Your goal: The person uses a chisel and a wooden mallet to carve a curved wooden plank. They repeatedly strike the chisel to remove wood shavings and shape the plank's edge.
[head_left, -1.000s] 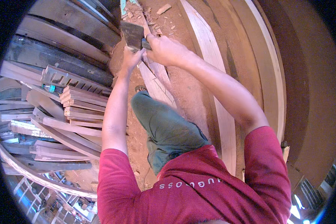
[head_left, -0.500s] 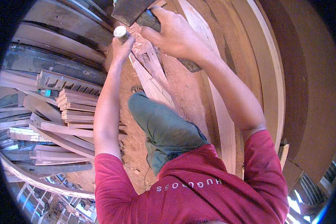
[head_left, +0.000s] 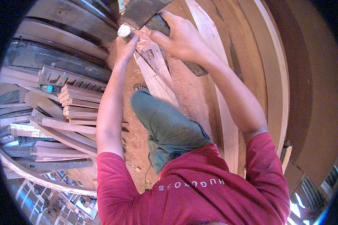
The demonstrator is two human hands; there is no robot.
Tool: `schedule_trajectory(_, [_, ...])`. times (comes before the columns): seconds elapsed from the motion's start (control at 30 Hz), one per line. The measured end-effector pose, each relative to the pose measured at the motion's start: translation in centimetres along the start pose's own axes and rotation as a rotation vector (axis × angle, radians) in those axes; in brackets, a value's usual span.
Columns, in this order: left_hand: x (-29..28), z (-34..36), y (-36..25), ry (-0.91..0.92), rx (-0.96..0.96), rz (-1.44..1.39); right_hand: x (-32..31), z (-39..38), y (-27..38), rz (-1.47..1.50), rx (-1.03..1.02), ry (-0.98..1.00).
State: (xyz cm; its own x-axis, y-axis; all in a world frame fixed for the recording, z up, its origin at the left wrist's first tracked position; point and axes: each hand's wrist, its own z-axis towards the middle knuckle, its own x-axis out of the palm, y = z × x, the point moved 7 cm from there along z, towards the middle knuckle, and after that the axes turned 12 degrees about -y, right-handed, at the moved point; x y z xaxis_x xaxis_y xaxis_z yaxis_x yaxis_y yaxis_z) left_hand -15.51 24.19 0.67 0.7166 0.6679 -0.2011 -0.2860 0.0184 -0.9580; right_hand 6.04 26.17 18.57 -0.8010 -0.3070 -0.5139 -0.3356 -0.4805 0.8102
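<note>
My left hand [head_left: 127, 48] is closed around a chisel, whose pale, battered handle end [head_left: 124, 31] pokes up above my thumb. The blade is hidden below my fist. In my right hand [head_left: 187, 40] is a dark wooden mallet [head_left: 143, 12], gripped by its handle. Its blocky head hangs just above and to the right of the chisel's end, with a small gap between them. Underneath lies a pale wooden board [head_left: 158, 83] with a cut slot and dark marked lines. Curled wood shavings [head_left: 142, 44] cover its far part near my left hand.
A stack of short wooden slats [head_left: 79, 98] and several loose curved pieces [head_left: 64, 133] lie at the left. Dark planks [head_left: 60, 41] lean at the far left. Long boards [head_left: 229, 131] run along the right. My bent knee [head_left: 157, 112] is beside the board on the dusty floor.
The mallet and my right hand have shifted slightly right and down. My left hand keeps its hold on the chisel, and the whole view has moved a little.
</note>
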Motion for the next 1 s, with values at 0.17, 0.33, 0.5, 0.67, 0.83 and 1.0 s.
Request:
schedule_trajectory(0.17, [0.1, 0.0, 1.3, 0.107, -0.068, 0.099, -0.1, -0.2, 0.4, 0.053, -0.028, -0.012])
schedule_trajectory(0.33, [0.3, 0.0, 1.0, 0.069, -0.009, 0.015, -0.1, -0.3, 0.5, 0.038, -0.023, 0.006])
schedule_trajectory(0.5, [0.4, -0.5, 0.2, 0.082, 0.045, 0.057, -0.2, -0.5, 0.6, 0.080, -0.008, 0.015])
schedule_trajectory(0.67, [0.5, -0.8, -0.2, 0.093, 0.016, 0.048, -0.1, -0.6, 0.4, 0.112, -0.010, 0.005])
schedule_trajectory(0.83, [1.4, -2.7, -0.9, 0.209, 0.020, 0.062, 0.2, -0.9, -0.1, 0.071, 0.051, -0.007])
schedule_trajectory(1.0, [2.2, -7.5, -3.6, 0.180, 0.501, 0.157, -0.4, -2.5, 0.2, 0.024, 0.115, -0.025])
